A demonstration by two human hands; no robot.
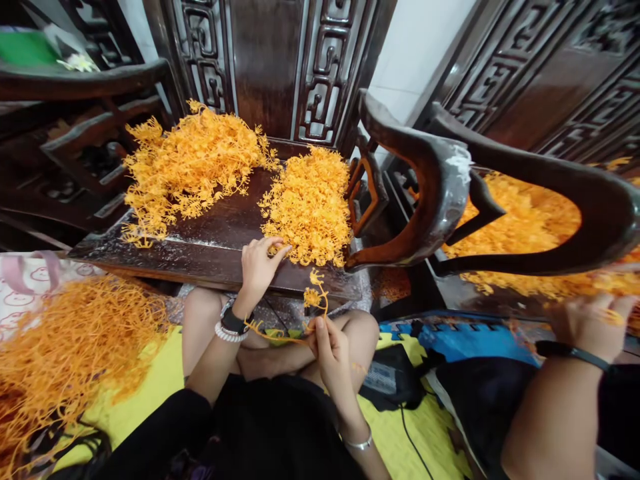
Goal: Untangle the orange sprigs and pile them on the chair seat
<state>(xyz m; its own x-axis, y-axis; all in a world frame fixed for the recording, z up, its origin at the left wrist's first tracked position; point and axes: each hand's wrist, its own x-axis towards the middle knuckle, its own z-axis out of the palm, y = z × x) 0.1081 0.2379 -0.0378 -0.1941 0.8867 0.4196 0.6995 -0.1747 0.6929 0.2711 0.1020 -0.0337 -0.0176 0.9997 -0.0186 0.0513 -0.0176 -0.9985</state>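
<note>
My left hand (259,265), with a dark watch and a white coiled band at the wrist, is at the front edge of the dark wooden bench (215,263). Its thumb and fingers are curled at the near side of an orange flower pile (313,203); whether a small piece is between them cannot be made out. Lower and to the right, my right hand (330,343) pinches a thin orange stem (326,303) with small flowers at its upper end. Another larger orange pile (195,163) covers the back left of the bench.
Orange stems (75,347) are heaped at the lower left beside a patterned bag (17,297). A curved wooden armrest (435,193) rises at the right. Beyond it, another person's hand (590,323) is near more orange flowers (525,207). A black pouch (393,377) lies on the mat.
</note>
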